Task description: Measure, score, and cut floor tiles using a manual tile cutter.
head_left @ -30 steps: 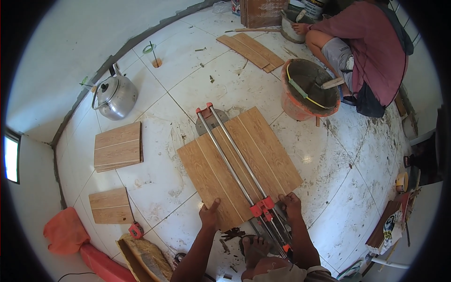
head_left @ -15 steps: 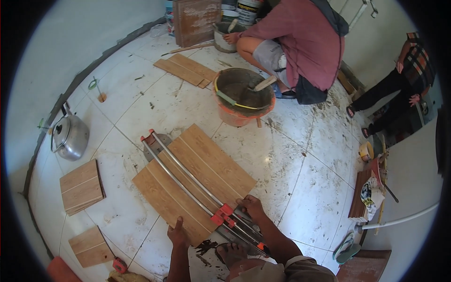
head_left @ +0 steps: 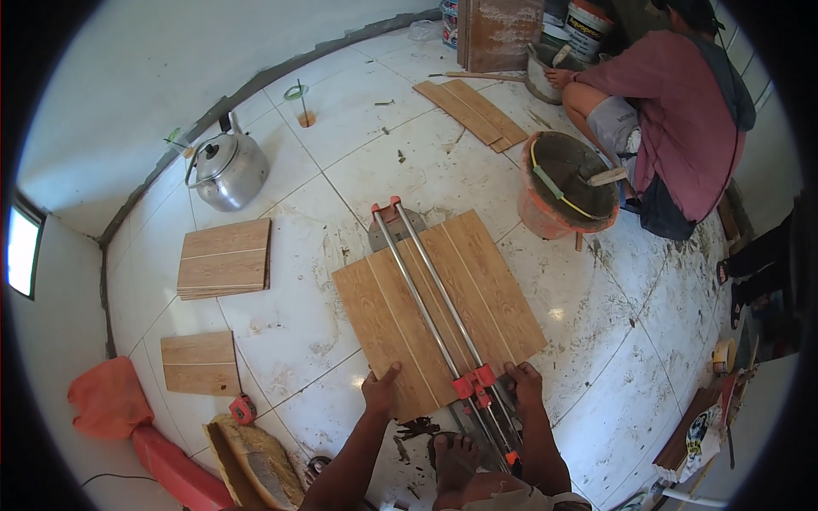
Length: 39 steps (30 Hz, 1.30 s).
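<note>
A wide wood-look tile (head_left: 388, 324) with pale grooves lies flat on the manual tile cutter (head_left: 474, 385). The cutter's two metal rails run over it, and its red carriage sits by the tile's near edge. At the near left corner my left hand (head_left: 381, 392) is closed on the edge, thumb on top, fingers partly hidden below. My right hand (head_left: 525, 385) grips the near right edge, just right of the carriage. My bare foot (head_left: 453, 460) is close to the near end of the cutter.
Left are stacked tiles (head_left: 223, 255), a cut tile (head_left: 200, 364), a red tape measure (head_left: 243, 410) and a kettle (head_left: 230, 173). A mortar bucket (head_left: 545, 204) stands beyond the cutter, long tile strips (head_left: 473, 115) behind it. A co-worker (head_left: 690, 128) crouches far right.
The view has swung left, shifting the scene rightward and bringing in a window and red objects at left. Both hands stay on the tile, which sits much the same on the cutter.
</note>
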Motion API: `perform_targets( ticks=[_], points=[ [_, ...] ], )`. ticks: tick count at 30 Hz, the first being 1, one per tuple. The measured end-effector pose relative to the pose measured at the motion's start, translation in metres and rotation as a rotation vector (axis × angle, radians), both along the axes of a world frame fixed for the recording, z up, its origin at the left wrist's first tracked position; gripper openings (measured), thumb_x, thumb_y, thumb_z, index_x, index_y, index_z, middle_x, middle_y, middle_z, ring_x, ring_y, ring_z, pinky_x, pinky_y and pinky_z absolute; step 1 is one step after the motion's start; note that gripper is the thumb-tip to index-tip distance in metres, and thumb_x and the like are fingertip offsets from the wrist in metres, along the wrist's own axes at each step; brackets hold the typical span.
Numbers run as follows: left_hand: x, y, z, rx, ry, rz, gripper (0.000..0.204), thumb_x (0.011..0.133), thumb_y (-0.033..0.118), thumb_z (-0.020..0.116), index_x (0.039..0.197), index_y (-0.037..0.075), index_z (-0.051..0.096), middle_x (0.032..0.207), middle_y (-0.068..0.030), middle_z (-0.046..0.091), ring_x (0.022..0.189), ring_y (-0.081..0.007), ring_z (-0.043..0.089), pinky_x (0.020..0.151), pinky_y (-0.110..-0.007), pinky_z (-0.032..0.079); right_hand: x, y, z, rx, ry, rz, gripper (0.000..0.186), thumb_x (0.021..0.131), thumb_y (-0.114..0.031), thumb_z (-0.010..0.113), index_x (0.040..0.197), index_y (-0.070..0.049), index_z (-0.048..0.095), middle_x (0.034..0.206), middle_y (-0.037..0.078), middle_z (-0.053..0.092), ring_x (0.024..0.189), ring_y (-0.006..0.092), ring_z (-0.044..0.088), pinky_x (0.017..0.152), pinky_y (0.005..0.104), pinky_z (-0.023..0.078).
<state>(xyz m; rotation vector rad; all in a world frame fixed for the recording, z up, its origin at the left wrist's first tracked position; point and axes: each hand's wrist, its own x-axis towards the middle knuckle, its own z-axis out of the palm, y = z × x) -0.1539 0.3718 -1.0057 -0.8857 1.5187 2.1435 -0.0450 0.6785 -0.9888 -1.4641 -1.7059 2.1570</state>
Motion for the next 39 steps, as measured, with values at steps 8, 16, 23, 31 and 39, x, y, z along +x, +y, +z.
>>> perform_targets(
  ticks=[8,16,23,31,39],
  points=[
    [-0.002,-0.004,0.010,0.088,0.046,-0.031,0.046,0.087,0.020,0.077,0.123,0.000,0.056,0.110,-0.0098,0.065,0.097,-0.0248,0.065,0.087,-0.040,0.053,-0.025,-0.003,0.101,1.248,0.130,0.083,0.052,0.094,-0.024,0.067,0.135,0.001,0.049,0.134,0.019,0.054,0.123,0.0309,0.053,0.104,0.0427,0.042],
    [-0.003,0.007,0.022,0.163,0.026,-0.071,0.050,0.088,0.016,0.075,0.129,0.000,0.050,0.118,-0.0130,0.063,0.106,-0.0284,0.062,0.095,-0.043,0.049,-0.105,0.021,0.265,1.743,0.392,-0.195,0.064,0.105,-0.034,0.043,0.151,0.007,0.025,0.160,0.030,0.017,0.150,0.0468,0.009,0.119,0.0556,0.010],
    [-0.001,-0.002,-0.005,0.100,0.090,-0.057,0.049,0.089,0.017,0.074,0.128,-0.003,0.052,0.117,-0.0127,0.063,0.105,-0.0275,0.062,0.096,-0.041,0.048,-0.096,0.043,0.325,1.927,0.271,0.059,0.066,0.103,-0.029,0.041,0.152,0.010,0.019,0.159,0.034,0.013,0.148,0.0542,0.005,0.116,0.0629,0.005],
    [-0.005,-0.011,0.003,0.208,0.053,-0.039,0.050,0.095,0.034,0.067,0.128,-0.001,0.054,0.117,-0.0128,0.064,0.104,-0.0288,0.063,0.097,-0.044,0.048,-0.188,-0.028,0.398,2.012,0.863,0.034,0.072,0.103,-0.041,0.042,0.152,0.007,0.022,0.158,0.034,0.016,0.148,0.0534,0.007,0.117,0.0635,0.006],
    [-0.010,-0.034,-0.009,0.090,-0.094,-0.091,0.042,0.094,0.043,0.066,0.107,0.003,0.058,0.095,-0.0098,0.065,0.083,-0.0241,0.066,0.072,-0.039,0.056,-0.229,-0.123,0.504,2.123,1.041,0.122,0.080,0.089,-0.031,0.065,0.151,0.005,0.029,0.159,0.029,0.022,0.150,0.0454,0.014,0.118,0.0622,0.003]
  ],
)
